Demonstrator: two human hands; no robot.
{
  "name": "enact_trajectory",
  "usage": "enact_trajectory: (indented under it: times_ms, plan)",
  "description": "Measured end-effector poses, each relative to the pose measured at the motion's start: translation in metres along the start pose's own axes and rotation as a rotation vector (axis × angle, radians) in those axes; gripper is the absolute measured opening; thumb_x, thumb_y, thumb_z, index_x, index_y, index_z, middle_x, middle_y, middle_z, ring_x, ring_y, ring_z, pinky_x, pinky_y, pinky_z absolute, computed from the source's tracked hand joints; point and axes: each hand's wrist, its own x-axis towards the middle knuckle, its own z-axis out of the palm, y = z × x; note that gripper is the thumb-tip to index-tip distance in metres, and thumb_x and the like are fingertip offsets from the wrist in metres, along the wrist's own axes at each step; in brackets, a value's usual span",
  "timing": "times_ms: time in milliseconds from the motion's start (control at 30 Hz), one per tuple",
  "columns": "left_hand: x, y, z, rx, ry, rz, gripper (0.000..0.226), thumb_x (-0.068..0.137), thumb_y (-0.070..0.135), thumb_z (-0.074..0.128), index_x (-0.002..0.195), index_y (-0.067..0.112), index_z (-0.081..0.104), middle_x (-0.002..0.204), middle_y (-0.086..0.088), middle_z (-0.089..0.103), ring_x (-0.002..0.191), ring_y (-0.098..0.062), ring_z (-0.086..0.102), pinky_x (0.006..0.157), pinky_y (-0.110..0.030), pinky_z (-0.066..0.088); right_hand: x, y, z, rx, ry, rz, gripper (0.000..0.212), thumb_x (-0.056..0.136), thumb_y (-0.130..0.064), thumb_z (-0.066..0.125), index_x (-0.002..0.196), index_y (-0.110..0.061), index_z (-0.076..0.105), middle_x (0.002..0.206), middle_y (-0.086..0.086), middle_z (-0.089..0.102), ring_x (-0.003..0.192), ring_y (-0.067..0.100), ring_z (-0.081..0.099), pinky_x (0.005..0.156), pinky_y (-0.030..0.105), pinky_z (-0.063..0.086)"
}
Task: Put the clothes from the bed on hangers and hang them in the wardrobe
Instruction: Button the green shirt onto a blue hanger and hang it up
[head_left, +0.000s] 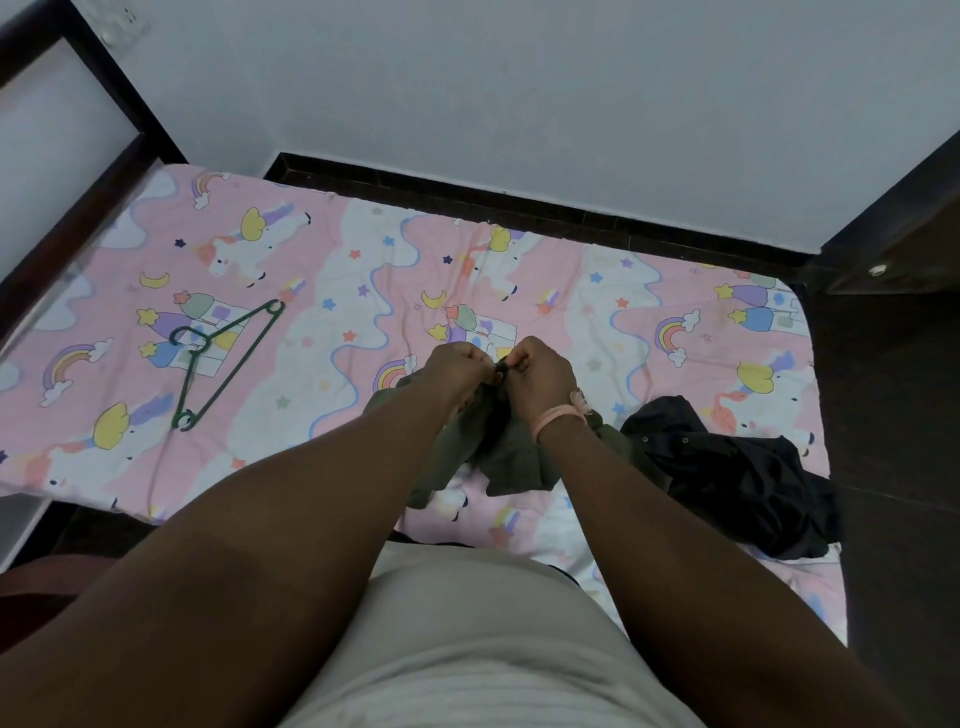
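An olive green garment (511, 457) hangs bunched over the middle of the bed (363, 249), which has a pink unicorn sheet. My left hand (457, 371) and my right hand (543, 376) are close together and both pinch the garment's top edge, holding it up off the sheet. A dark hook-like piece shows between my fingers; I cannot tell what it is. A green plastic hanger (223, 356) lies flat on the sheet to the left, well apart from my hands. A black garment (737, 473) lies crumpled on the bed at the right.
A white wall rises behind the bed above a dark skirting. A dark-framed white panel (62, 130) stands at the left. Dark wooden furniture (904, 228) fills the right edge, and the floor beside the bed is dark.
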Motion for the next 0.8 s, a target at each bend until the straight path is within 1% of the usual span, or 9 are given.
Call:
enact_trajectory:
  times_ms: [100, 167, 267, 333, 467, 567, 667, 733, 800]
  plan:
    - [0.002, -0.002, 0.001, -0.034, -0.014, -0.042, 0.01, 0.088, 0.005, 0.077, 0.096, 0.01, 0.081, 0.053, 0.0, 0.064, 0.042, -0.011, 0.039, 0.041, -0.02, 0.032, -0.006, 0.002, 0.005, -0.074, 0.005, -0.087, 0.017, 0.084, -0.001, 0.05, 0.087, -0.015, 0.06, 0.09, 0.002, 0.065, 0.079, 0.023, 0.055, 0.062, 0.028, 0.036]
    - [0.004, -0.006, 0.0, -0.04, -0.007, -0.034, 0.014, 0.087, 0.006, 0.078, 0.1, 0.01, 0.081, 0.052, 0.001, 0.065, 0.043, -0.012, 0.04, 0.043, -0.022, 0.033, -0.01, 0.002, 0.008, -0.004, 0.061, -0.057, 0.017, 0.084, -0.002, 0.053, 0.087, -0.018, 0.059, 0.087, 0.0, 0.066, 0.08, 0.022, 0.059, 0.062, 0.029, 0.04]
    - [0.002, -0.011, -0.003, -0.07, -0.012, 0.02, 0.016, 0.084, 0.003, 0.08, 0.1, 0.005, 0.08, 0.058, 0.001, 0.068, 0.039, -0.005, 0.05, 0.042, -0.015, 0.04, -0.012, 0.003, 0.005, 0.098, 0.077, 0.007, 0.016, 0.088, -0.007, 0.06, 0.092, -0.022, 0.061, 0.085, -0.006, 0.067, 0.08, 0.014, 0.063, 0.069, 0.027, 0.051]
    - [0.002, -0.014, -0.003, -0.099, -0.008, 0.072, 0.017, 0.082, 0.0, 0.081, 0.099, 0.001, 0.079, 0.066, -0.003, 0.07, 0.041, 0.0, 0.056, 0.044, -0.011, 0.043, -0.013, 0.003, 0.001, 0.11, 0.045, 0.015, 0.013, 0.09, -0.011, 0.063, 0.094, -0.023, 0.062, 0.087, -0.008, 0.068, 0.081, 0.011, 0.064, 0.068, 0.024, 0.05]
    - [0.004, -0.018, -0.004, -0.074, 0.004, 0.1, 0.019, 0.079, 0.005, 0.085, 0.097, 0.001, 0.079, 0.074, -0.007, 0.074, 0.051, -0.004, 0.06, 0.05, -0.015, 0.045, -0.015, 0.002, 0.0, 0.162, 0.024, 0.024, 0.01, 0.089, -0.011, 0.067, 0.094, -0.02, 0.063, 0.086, -0.009, 0.066, 0.08, 0.007, 0.063, 0.065, 0.016, 0.046]
    - [0.008, -0.021, -0.003, -0.068, 0.025, 0.096, 0.017, 0.078, 0.009, 0.087, 0.092, 0.004, 0.079, 0.074, -0.007, 0.074, 0.059, -0.012, 0.064, 0.056, -0.022, 0.047, -0.015, 0.003, 0.0, 0.198, 0.035, 0.013, 0.01, 0.087, -0.011, 0.067, 0.091, -0.02, 0.064, 0.085, -0.008, 0.069, 0.081, 0.007, 0.065, 0.072, 0.023, 0.054]
    - [0.012, -0.024, -0.003, -0.052, 0.057, 0.093, 0.015, 0.079, 0.012, 0.086, 0.091, 0.006, 0.08, 0.077, -0.007, 0.074, 0.068, -0.019, 0.064, 0.063, -0.027, 0.049, -0.014, 0.004, -0.002, 0.22, -0.012, -0.009, 0.015, 0.086, -0.006, 0.063, 0.092, -0.02, 0.066, 0.087, -0.005, 0.071, 0.083, 0.009, 0.067, 0.078, 0.029, 0.058]
    - [0.013, -0.023, -0.004, -0.049, 0.054, 0.069, 0.016, 0.081, 0.015, 0.084, 0.094, 0.005, 0.08, 0.074, -0.005, 0.073, 0.059, -0.013, 0.061, 0.056, -0.023, 0.047, -0.015, 0.006, -0.003, 0.246, -0.021, -0.009, 0.019, 0.086, -0.004, 0.062, 0.091, -0.022, 0.065, 0.087, -0.006, 0.071, 0.082, 0.013, 0.068, 0.079, 0.034, 0.06]
    - [0.012, -0.02, -0.003, -0.047, 0.039, 0.008, 0.022, 0.08, 0.019, 0.085, 0.096, 0.005, 0.079, 0.063, -0.001, 0.066, 0.047, -0.009, 0.051, 0.046, -0.019, 0.04, -0.016, 0.007, -0.003, 0.241, -0.02, -0.011, 0.02, 0.087, -0.005, 0.062, 0.089, -0.025, 0.061, 0.086, -0.006, 0.068, 0.082, 0.016, 0.068, 0.077, 0.034, 0.059]
